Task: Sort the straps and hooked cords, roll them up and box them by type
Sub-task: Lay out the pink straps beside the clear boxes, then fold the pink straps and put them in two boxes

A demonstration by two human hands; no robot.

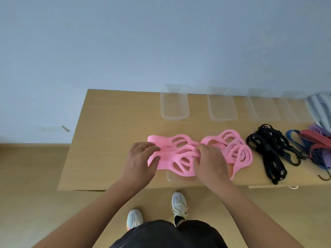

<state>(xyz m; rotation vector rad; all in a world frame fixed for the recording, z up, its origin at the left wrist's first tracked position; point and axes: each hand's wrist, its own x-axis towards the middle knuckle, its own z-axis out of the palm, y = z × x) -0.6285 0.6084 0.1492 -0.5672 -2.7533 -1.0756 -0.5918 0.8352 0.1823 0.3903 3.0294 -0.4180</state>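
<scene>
A pile of pink looped straps (180,153) lies spread across the near middle of the wooden table (111,122). My left hand (141,161) grips the flat left end of the pink straps, thumb on top. My right hand (209,161) pinches the straps near their middle, fingers curled over them. Part of the pink pile fans out to the right of that hand. A clear box (172,178) lies partly hidden under the pink straps at the table's front edge. Black hooked cords (268,149) lie to the right of the pink pile.
Three clear boxes (174,102) (222,104) (265,106) stand in a row along the table's back edge. Blue, red-striped and purple cords (315,142) lie tangled at the far right, with grey-white straps (320,106) behind them. My shoes (179,204) stand on the floor below.
</scene>
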